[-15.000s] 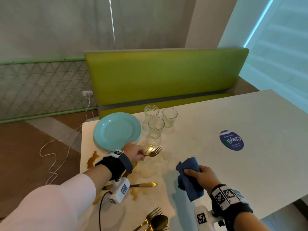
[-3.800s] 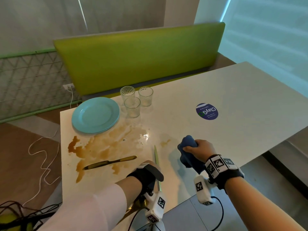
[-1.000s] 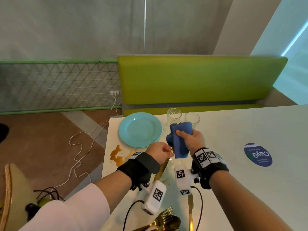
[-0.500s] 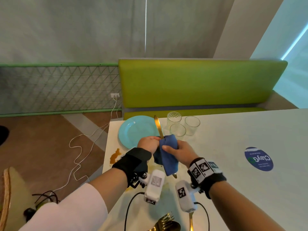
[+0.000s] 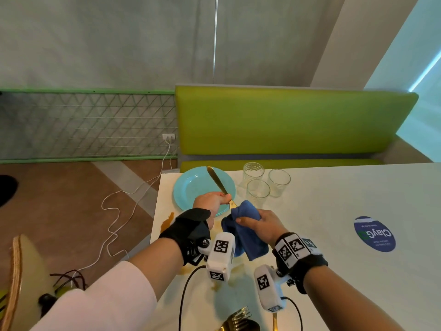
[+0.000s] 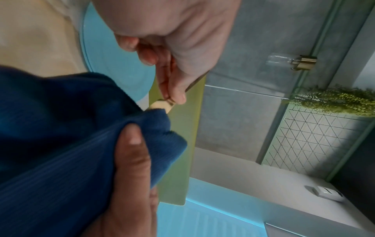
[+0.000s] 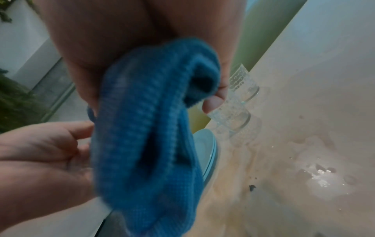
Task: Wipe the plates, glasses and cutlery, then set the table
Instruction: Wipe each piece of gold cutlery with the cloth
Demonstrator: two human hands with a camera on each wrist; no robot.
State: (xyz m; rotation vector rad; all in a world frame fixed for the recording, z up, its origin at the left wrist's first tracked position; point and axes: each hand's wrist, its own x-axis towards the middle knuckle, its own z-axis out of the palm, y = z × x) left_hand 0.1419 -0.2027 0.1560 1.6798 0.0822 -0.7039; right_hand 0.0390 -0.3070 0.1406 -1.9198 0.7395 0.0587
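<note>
My left hand (image 5: 212,199) pinches a gold knife (image 5: 216,180) near its middle, blade pointing up and away over the turquoise plate (image 5: 191,189). My right hand (image 5: 259,222) grips a blue cloth (image 5: 243,225) wrapped round the knife's lower end, which is hidden inside it. In the left wrist view my left hand (image 6: 170,89) pinches the knife (image 6: 162,104) just above the cloth (image 6: 81,128). In the right wrist view the cloth (image 7: 150,128) fills the middle. Three clear glasses (image 5: 259,187) stand right of the plate.
A brown spill (image 5: 167,222) stains the white table (image 5: 334,199) at its left edge. Gold forks and a spoon (image 5: 238,321) lie at the near edge. A round blue sticker (image 5: 374,234) is on the right. A green bench (image 5: 286,120) stands behind the table.
My right hand has slid the cloth down the knife toward its lower end, baring more of the blade. The knife now tilts further left over the plate.
</note>
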